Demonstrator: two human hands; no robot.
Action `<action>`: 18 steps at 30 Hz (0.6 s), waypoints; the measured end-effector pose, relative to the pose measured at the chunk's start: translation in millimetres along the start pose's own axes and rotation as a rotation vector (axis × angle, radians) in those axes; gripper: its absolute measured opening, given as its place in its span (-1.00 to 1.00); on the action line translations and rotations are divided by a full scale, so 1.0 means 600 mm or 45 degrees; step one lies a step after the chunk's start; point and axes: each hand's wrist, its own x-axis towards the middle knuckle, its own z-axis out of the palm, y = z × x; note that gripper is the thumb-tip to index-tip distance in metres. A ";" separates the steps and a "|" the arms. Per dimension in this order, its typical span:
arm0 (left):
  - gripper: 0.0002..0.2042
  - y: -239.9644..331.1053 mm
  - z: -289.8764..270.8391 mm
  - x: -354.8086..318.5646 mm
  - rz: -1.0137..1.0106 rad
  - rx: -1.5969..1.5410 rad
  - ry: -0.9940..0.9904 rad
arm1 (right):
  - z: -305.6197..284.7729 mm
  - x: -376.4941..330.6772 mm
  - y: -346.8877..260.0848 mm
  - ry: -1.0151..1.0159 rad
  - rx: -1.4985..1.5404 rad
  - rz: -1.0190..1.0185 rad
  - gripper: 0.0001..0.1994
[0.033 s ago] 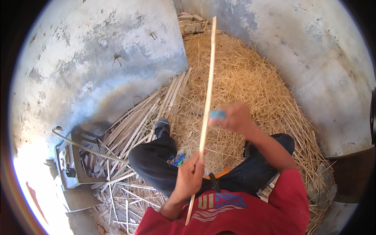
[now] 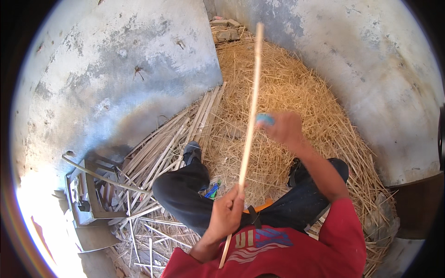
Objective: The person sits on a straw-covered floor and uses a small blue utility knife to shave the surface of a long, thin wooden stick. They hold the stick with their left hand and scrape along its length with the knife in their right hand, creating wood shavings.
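Observation:
A long, pale bamboo strip (image 2: 255,92) stands slanted in front of me, its far end blurred by motion. My left hand (image 2: 227,211) is closed round its lower part, and the near end passes below that hand against my red shirt. Out to the right of the strip, my right hand (image 2: 285,129) is curled, with its knuckles up. Something blue (image 2: 264,119) shows at its fingers, close to the strip; I cannot tell whether it is a wrap or a held piece. Whether the right hand touches the strip is unclear.
Straw-like shavings (image 2: 292,88) heap up ahead and to the right. Split strips (image 2: 162,129) lie piled at the left, beside a wooden frame (image 2: 109,214) and a thin bent pole (image 2: 106,177). Worn walls (image 2: 116,55) stand around. A blue-green item (image 2: 212,190) lies between my legs.
My right hand has shifted up and slightly right. The strip's far end has swung a little to the right, while my left hand keeps its hold nearly in place.

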 end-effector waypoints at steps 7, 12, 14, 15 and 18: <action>-0.71 -0.017 -0.012 0.016 0.016 -0.071 0.084 | -0.006 -0.028 -0.068 0.008 0.148 -0.268 -0.35; -0.69 -0.014 -0.016 0.003 -0.022 -0.060 -0.065 | 0.001 0.000 0.006 -0.201 -0.016 0.097 -0.37; -0.71 -0.016 -0.023 0.015 -0.022 -0.051 -0.007 | 0.004 -0.038 -0.059 -0.097 0.148 -0.121 -0.34; -0.72 -0.018 -0.025 0.020 -0.020 -0.051 0.022 | -0.007 -0.033 -0.065 -0.080 0.133 -0.211 -0.34; -0.72 -0.014 -0.021 0.025 -0.023 -0.144 0.023 | -0.011 -0.028 -0.066 -0.095 0.154 -0.320 -0.35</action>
